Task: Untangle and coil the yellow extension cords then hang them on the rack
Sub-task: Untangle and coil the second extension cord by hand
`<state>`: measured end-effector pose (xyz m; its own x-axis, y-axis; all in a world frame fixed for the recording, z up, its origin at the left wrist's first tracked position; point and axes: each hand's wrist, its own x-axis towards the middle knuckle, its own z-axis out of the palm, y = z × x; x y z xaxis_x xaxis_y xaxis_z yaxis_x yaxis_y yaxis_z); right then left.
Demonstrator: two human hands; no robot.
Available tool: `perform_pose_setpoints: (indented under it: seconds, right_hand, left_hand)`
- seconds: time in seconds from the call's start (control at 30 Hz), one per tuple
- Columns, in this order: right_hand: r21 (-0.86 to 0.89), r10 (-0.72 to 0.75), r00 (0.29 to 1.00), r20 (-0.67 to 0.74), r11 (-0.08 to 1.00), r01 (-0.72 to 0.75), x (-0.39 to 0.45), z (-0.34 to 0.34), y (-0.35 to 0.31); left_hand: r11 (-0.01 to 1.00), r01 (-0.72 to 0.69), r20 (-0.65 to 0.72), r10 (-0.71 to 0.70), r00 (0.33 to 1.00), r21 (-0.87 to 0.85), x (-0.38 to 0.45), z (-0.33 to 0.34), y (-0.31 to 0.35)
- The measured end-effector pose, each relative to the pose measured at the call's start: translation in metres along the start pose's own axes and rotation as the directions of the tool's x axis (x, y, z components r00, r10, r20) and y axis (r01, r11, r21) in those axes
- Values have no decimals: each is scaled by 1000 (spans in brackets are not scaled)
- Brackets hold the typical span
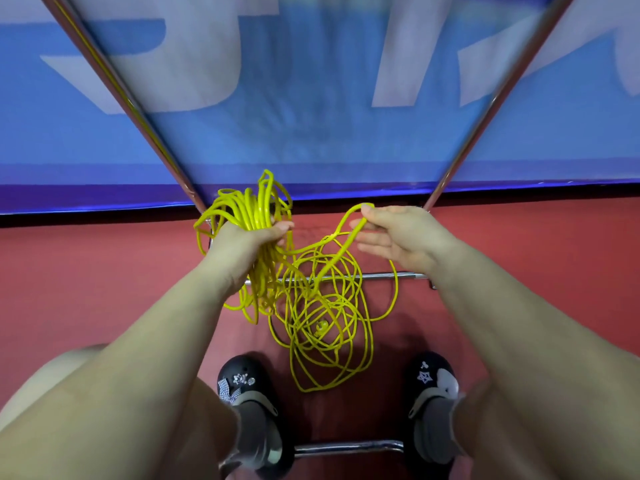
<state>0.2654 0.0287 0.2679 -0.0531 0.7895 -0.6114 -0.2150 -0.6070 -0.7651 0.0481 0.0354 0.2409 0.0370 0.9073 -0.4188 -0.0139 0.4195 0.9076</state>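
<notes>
Your forearms fill the near edge of the view, and past them your left hand [247, 237] is closed around a thick bundle of gathered loops of the yellow extension cord [256, 216]. Your right hand [398, 233], at about 3 o'clock from the bundle, pinches a single strand between thumb and forefinger, with the other fingers spread loose. The slack drops into a tangled heap [325, 327] on the red floor [104, 271], between your black shoes [242, 386] and over the rack [346, 277] base bar. Pulling that strand hard would likely cinch the crossed loops into a knot, or snag the plug, at 6 o'clock within the heap, on the bar. Your overfull left grip could also shed loops. No containers are in sight.
</notes>
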Motion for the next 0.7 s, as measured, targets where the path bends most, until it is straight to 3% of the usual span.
perform_pose_setpoints:
  seconds: [0.3,0.5,0.7]
  right_hand:
    - [402,74,989,-128,916,-16,11,17,-4]
    - [448,101,968,-230,894,13,12,8,-8]
    - [512,94,978,-187,859,15,10,4,-13]
  left_hand:
    - [994,41,186,-58,981,97,-10,21,-7]
    - [989,33,283,-74,956,147,-11,25,-11]
    - [993,78,300,-102,949,92,-13,32,-9]
